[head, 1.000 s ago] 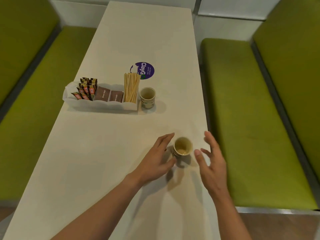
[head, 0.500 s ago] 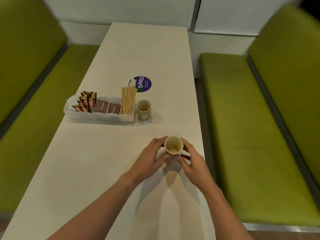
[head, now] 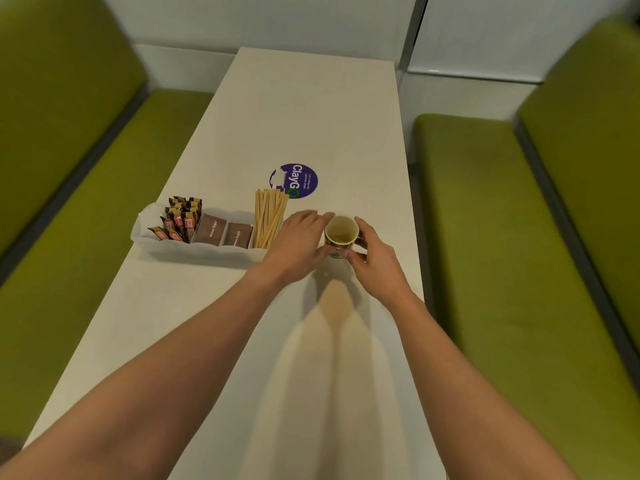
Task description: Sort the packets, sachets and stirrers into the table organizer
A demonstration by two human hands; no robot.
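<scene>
the left hand [head: 298, 241] and right hand [head: 376, 259] curl round the paper cup [head: 341, 231] beside the organizer [head: 194, 250]; sorting looks done; next, set it down upright

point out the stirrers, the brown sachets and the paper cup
stirrers [head: 268, 216]: head view, middle of the bundle
brown sachets [head: 211, 231]: head view, face of the left one
paper cup [head: 341, 231]: head view, its inside

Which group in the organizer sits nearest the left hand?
The wooden stirrers, at the organizer end beside the left hand; brown packets and sachets lie further away.
</scene>
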